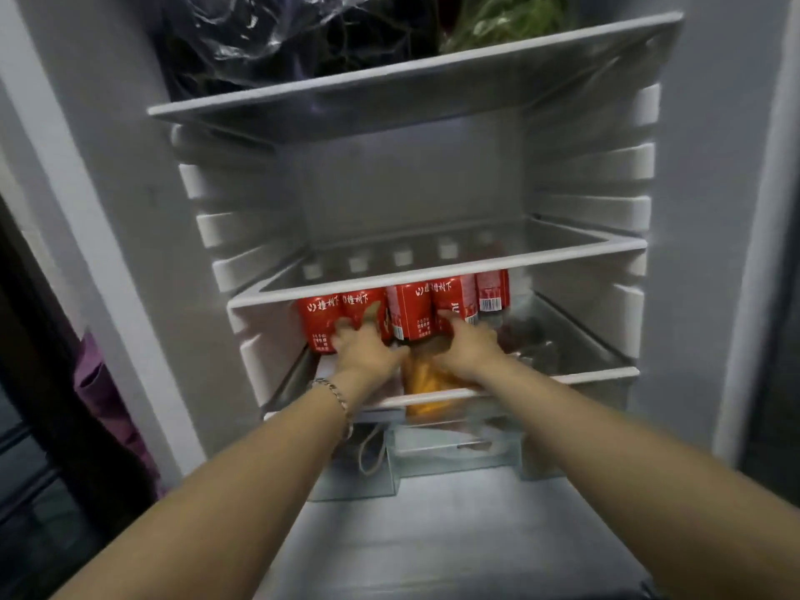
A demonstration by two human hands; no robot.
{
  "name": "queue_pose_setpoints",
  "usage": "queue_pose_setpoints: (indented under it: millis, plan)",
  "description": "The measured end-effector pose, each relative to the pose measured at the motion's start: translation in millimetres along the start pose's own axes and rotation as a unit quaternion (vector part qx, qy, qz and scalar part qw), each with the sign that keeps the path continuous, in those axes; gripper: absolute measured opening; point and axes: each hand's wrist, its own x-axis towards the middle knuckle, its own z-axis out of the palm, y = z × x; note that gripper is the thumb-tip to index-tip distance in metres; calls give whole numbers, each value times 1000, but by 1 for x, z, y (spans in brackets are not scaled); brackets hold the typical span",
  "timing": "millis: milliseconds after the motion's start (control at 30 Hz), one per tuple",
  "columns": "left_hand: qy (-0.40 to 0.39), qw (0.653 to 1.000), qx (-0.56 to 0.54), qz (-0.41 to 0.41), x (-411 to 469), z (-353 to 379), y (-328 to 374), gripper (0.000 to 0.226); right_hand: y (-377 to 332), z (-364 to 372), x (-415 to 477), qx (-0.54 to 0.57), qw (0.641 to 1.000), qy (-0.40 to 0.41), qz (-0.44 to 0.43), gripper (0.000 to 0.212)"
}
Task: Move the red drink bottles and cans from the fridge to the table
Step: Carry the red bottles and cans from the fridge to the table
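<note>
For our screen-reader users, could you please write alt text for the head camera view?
The left hand and right hand each grip one of five red bottles lined up on a fridge shelf. An orange packet shows below the hands; bagged greens sit on the top shelf.

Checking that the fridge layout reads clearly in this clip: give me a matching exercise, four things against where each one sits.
Things:
1. red drink bottles
2. orange packet
3. leafy greens
4. bracelet

Places:
A. on the top shelf, right side
B. round the left wrist
C. in a row on the lower shelf
D. below the lower shelf, seen through its glass

Pairs: 1-C, 2-D, 3-A, 4-B
</note>
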Motion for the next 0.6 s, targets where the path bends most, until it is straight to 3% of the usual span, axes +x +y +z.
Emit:
queue_pose_setpoints:
  millis: [133, 333, 467, 600]
  plan:
    - [-19, 999, 44, -26, 34, 9, 2, 88, -6, 7, 39, -30, 999, -33, 27, 99]
    - [34, 996, -31, -81, 52, 29, 22, 82, -14, 10, 65, -9, 996, 4, 88, 93]
    - [67, 984, -136, -94, 55, 26, 20, 52, -12, 19, 72, -4, 995, 39, 90, 83]
    - [76, 971, -207, -96, 53, 21, 18, 44, -5, 9, 67, -31, 996, -2, 79, 80]
